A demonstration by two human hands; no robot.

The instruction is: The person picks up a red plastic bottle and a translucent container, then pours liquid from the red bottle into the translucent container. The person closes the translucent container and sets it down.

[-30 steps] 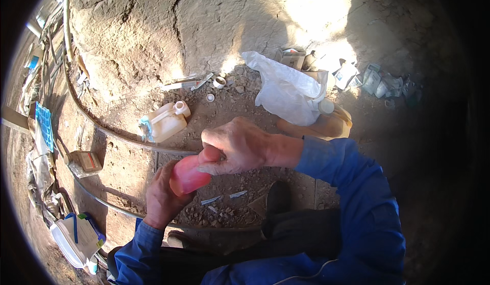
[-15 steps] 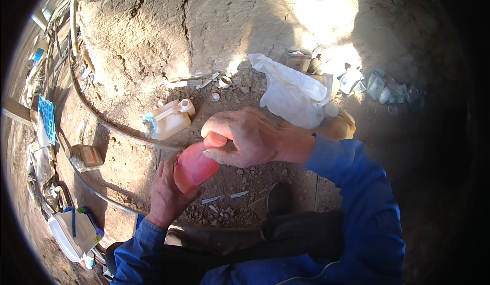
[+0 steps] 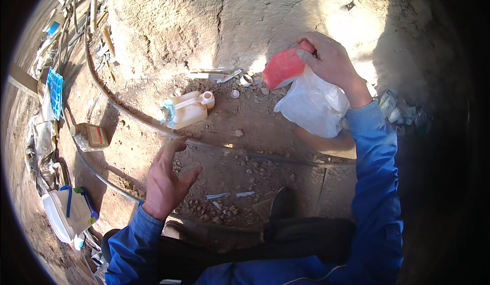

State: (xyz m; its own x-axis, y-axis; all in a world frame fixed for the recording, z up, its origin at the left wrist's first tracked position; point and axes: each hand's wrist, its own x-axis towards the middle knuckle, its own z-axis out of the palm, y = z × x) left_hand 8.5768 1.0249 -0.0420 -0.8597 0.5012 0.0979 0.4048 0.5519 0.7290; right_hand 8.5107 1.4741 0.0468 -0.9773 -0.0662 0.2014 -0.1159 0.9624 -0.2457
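The left hand [image 3: 167,180] has let go and spreads open; the right hand [image 3: 331,60] now has the red container [image 3: 284,69] above and right of the frame's centre.

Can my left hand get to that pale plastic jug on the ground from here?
Probably yes: the left hand looks empty and open, and the jug lies a little beyond it, with only a low hose seen running between them.

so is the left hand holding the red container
No, the left hand is open with nothing in it, while the right hand holds the red container.
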